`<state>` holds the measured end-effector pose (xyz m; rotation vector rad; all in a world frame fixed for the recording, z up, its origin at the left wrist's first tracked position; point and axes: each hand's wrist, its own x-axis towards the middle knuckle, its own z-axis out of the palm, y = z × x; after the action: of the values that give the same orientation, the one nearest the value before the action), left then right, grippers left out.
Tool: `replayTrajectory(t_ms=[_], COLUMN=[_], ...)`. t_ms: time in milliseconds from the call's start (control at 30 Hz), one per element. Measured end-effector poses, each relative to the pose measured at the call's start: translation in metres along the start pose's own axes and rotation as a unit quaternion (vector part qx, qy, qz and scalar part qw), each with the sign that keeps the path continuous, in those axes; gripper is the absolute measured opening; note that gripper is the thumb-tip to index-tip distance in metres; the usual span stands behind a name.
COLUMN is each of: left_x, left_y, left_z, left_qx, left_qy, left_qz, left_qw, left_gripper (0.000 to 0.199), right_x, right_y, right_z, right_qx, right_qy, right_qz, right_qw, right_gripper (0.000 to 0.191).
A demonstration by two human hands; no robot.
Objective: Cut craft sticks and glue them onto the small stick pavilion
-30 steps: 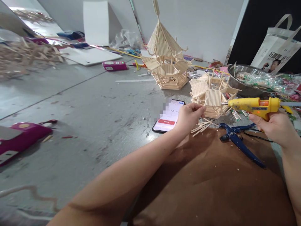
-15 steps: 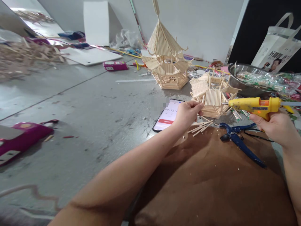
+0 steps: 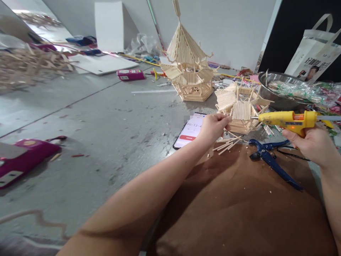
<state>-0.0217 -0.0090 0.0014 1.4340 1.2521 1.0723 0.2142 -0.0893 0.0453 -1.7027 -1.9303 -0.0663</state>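
My right hand [image 3: 317, 144] is wrapped round the grip of a yellow hot glue gun [image 3: 289, 119], a clear glue stick poking from its back. The gun's metal nozzle points left, at the right edge of a slatted panel on a small pavilion model [image 3: 242, 111] built of thin wooden sticks. At the model's left front, my left hand [image 3: 215, 125] is closed in a pinch. Whatever its fingertips hold is too small to make out. Several loose wooden sticks [image 3: 229, 144] lie below the model. Blue-handled cutters [image 3: 271, 160] rest on the brown sheet [image 3: 239, 209].
A phone [image 3: 188, 133] showing a timer lies partly behind my left wrist. Behind stands a taller stick pavilion [image 3: 190, 71]. A metal bowl [image 3: 282, 101] with wrapped sticks is at right, near a white bag [image 3: 310, 53]. Purple devices [image 3: 29, 156] [image 3: 130, 74] sit at left.
Both hands, the glue gun and the model stay nearly still. The brown sheet's near edge has shifted slightly.
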Motion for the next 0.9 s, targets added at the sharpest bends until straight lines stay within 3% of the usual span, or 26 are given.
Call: replayTrajectory(t_ms=[767,900], left_x=[0.003,0.0032], left_y=[0.0003,-0.001], left_z=[0.0013,0.0008], left_qx=[-0.018,-0.01], left_qy=[0.003,0.023], left_qz=[-0.002,0.005], left_qw=[1.0,1.0], left_gripper=[0.022,0.022], right_x=[0.0003,0.0005], right_y=[-0.0032,-0.0015], right_z=[-0.0005,0.0018], right_qx=[0.014,0.008], right_qy=[-0.013,0.0], right_qz=[-0.01,-0.021], right_qw=[1.0,1.0], right_gripper=[0.042,0.031])
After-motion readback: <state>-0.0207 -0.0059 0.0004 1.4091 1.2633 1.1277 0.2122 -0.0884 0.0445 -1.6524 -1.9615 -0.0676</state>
